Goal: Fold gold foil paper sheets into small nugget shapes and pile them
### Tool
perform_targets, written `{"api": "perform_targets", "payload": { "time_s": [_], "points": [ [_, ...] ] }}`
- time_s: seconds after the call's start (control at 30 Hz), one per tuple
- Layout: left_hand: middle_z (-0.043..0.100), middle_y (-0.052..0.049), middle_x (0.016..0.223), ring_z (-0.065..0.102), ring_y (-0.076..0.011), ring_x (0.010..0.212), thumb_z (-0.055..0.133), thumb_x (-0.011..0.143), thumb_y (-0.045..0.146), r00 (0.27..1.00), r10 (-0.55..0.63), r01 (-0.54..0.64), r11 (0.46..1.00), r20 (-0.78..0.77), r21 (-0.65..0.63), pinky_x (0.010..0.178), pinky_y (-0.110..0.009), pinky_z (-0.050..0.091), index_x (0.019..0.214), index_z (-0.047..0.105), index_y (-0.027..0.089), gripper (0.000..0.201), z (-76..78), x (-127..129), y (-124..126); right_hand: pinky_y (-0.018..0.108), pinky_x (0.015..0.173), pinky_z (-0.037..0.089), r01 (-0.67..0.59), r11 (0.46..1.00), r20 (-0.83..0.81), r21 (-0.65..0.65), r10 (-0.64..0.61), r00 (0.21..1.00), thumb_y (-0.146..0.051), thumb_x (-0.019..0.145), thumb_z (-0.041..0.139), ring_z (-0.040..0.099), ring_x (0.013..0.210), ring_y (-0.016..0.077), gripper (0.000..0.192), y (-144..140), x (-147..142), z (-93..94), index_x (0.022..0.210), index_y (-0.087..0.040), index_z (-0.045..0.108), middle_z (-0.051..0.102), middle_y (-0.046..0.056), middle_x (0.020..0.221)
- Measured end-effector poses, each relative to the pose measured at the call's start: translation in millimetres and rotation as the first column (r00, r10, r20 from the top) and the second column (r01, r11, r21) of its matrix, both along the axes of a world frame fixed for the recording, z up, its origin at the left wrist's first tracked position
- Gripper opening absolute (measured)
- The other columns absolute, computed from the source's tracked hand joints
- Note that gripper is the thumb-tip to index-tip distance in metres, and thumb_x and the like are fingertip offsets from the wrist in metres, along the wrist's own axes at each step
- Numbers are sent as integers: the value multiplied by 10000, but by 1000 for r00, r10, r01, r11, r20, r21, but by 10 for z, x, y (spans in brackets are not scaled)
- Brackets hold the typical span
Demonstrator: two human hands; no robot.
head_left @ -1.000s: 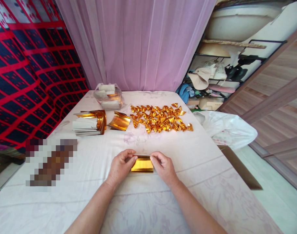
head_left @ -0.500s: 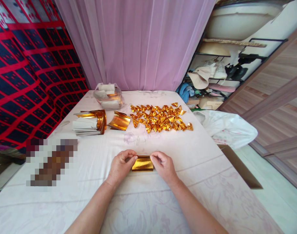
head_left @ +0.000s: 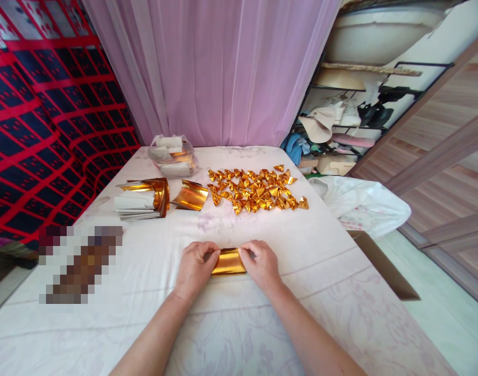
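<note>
Gold foil paper [head_left: 228, 261] lies on the white bedsheet [head_left: 231, 324], pinched at each short end by left hand [head_left: 194, 268] and right hand [head_left: 259, 263]. Light, thin and crease-prone, probably slippery; edges seem the best hold.

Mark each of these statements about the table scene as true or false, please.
1. Both hands hold the gold sheet. True: the left hand grips its left end, the right hand its right end.
2. The folded gold pieces lie in a pile beyond the hands. True.
3. The gold sheet is lifted high above the table. False: it lies low, at the tablecloth.
4. The paper stack is to the right of the folded pieces. False: it is to their left.
5. A clear bag sits near the curtain. True.
</note>
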State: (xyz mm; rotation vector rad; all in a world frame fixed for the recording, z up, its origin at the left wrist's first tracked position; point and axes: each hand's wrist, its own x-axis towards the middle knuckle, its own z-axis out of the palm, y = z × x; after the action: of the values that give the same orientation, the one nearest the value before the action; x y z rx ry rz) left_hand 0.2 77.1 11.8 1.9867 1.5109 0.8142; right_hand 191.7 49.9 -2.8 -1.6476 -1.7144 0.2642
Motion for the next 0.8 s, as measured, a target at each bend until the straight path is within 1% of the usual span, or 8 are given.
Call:
{"api": "perform_targets", "payload": {
  "time_s": [0.13, 0.3, 0.43, 0.57, 0.63, 0.73, 0.8],
  "points": [
    [718, -33, 821, 601, -247, 877, 590, 808, 253, 985, 12, -6, 999, -170, 36, 832, -382, 394, 775, 702, 239, 118, 57, 50, -5, 282, 710, 378, 31, 999, 142, -12, -29, 989, -200, 819, 589, 572, 729, 180, 135, 31, -15, 10, 702, -220, 655, 677, 18, 713],
    [704, -21, 808, 583, -247, 882, 593, 826, 260, 962, 11, 2, 999, -273, 46, 829, -393, 344, 779, 692, 246, 111, 67, 77, -14, 286, 698, 352, 68, 996, 215, -62, -54, 975, -193, 805, 632, 566, 734, 181, 118, 53, -37, 37, 692, -217, 653, 676, 9, 713],
    [702, -27, 836, 572, -252, 910, 597, 833, 269, 955, 19, -2, 998, -297, 58, 834, -405, 329, 784, 691, 247, 109, 61, 86, -10, 288, 685, 341, 92, 992, 242, -83, -69, 968, -201, 801, 637, 558, 724, 178, 123, 71, -46, 50, 680, -222, 645, 670, 7, 706],
    [691, -44, 955, 541, -268, 980, 609, 827, 289, 948, 51, -33, 997, -313, 64, 851, -406, 340, 799, 696, 252, 99, 54, 94, -4, 288, 670, 340, 98, 990, 248, -105, -70, 966, -202, 803, 626, 556, 712, 176, 141, 93, -47, 64, 665, -230, 631, 665, 7, 693],
    [679, -49, 1012, 533, -271, 1010, 609, 827, 282, 949, 68, -51, 997, -309, 64, 864, -410, 348, 854, 692, 252, 93, 44, 97, -3, 288, 664, 340, 100, 987, 249, -124, -66, 966, -205, 799, 634, 561, 714, 178, 144, 104, -44, 65, 658, -229, 624, 666, 8, 693],
    [654, -50, 1119, 521, -273, 1071, 606, 829, 256, 956, 74, -55, 996, -284, 73, 902, -426, 347, 938, 694, 268, 140, 23, 97, 0, 280, 670, 347, 109, 985, 220, -132, -78, 972, -194, 787, 647, 573, 726, 174, 87, 114, -37, 56, 710, -230, 634, 674, -2, 719],
    [641, -40, 1176, 510, -271, 1112, 600, 839, 255, 961, 37, -19, 997, -275, 68, 932, -438, 335, 897, 719, 294, 138, 15, 95, 8, 273, 678, 351, 98, 987, 201, -128, -71, 977, -184, 791, 645, 580, 740, 169, 62, 114, -32, 49, 760, -237, 642, 677, -10, 744]
  ]
}}
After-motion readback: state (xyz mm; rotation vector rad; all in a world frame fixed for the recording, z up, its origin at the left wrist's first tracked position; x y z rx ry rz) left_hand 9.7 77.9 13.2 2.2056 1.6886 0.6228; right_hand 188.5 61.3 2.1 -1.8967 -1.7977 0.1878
